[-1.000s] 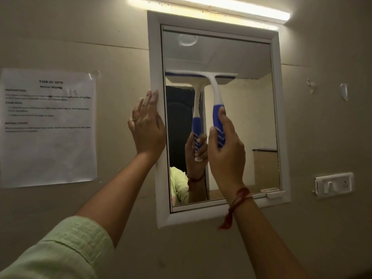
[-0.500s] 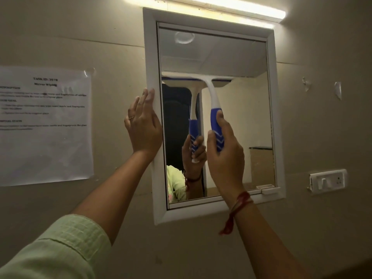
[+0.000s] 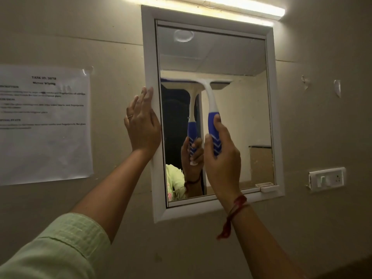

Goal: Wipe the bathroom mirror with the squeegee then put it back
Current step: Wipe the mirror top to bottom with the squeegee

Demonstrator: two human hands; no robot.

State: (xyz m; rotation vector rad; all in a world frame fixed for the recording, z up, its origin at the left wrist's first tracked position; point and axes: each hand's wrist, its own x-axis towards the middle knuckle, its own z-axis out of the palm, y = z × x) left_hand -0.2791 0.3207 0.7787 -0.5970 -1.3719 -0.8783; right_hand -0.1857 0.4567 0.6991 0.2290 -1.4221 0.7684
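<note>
A white-framed mirror [image 3: 269,109] hangs on the beige wall. A white squeegee with a blue grip [image 3: 210,101] lies against the glass, its blade horizontal at about mid-height on the left and middle of the pane. My right hand [image 3: 221,158] is closed around the blue grip from below. My left hand [image 3: 142,123] lies flat with fingers together on the mirror's left frame edge, holding nothing. The glass reflects the squeegee, my hand and a green sleeve.
A printed task sheet [image 3: 44,125] is taped to the wall left of the mirror. A white switch plate [image 3: 327,179] sits at the right, a strip light [image 3: 231,7] runs above the frame, and a small white tab [image 3: 268,188] sticks out at the frame's lower right.
The squeegee blade has slid down the glass from about a quarter of the way down to near mid-height, with my right hand following. My left hand has stayed on the frame.
</note>
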